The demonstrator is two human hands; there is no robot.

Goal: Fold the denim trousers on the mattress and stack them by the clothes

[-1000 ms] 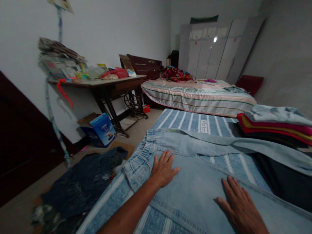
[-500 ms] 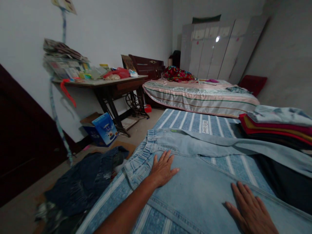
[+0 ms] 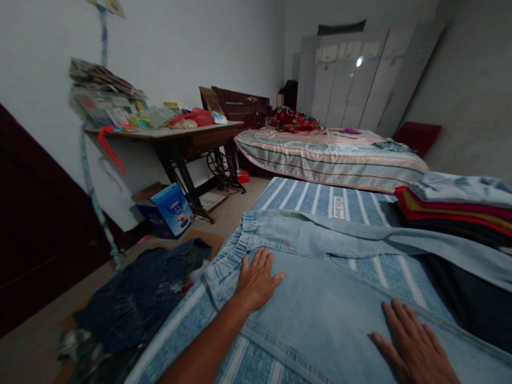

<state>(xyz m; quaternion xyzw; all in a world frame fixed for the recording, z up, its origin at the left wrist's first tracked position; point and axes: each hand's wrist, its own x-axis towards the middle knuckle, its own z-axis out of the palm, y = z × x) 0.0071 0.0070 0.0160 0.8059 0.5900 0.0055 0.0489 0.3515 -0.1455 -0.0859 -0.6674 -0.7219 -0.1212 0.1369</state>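
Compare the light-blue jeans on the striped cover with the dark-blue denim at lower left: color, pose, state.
Color: the light-blue jeans are pale; the dark-blue denim is much deeper in tone.
Pose: the light-blue jeans lie spread out on the striped cover; the dark-blue denim lies crumpled in a heap.
Detail: the light-blue jeans show a gathered waistband; on the dark-blue denim, I can't make one out.
Shared: both are blue.

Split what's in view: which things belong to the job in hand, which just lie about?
In hand:
Pale jeans, under left hand and right hand
Striped cover beneath
Folded clothes, probably

Lying about:
Blue box
Red bag
Patterned red cloth
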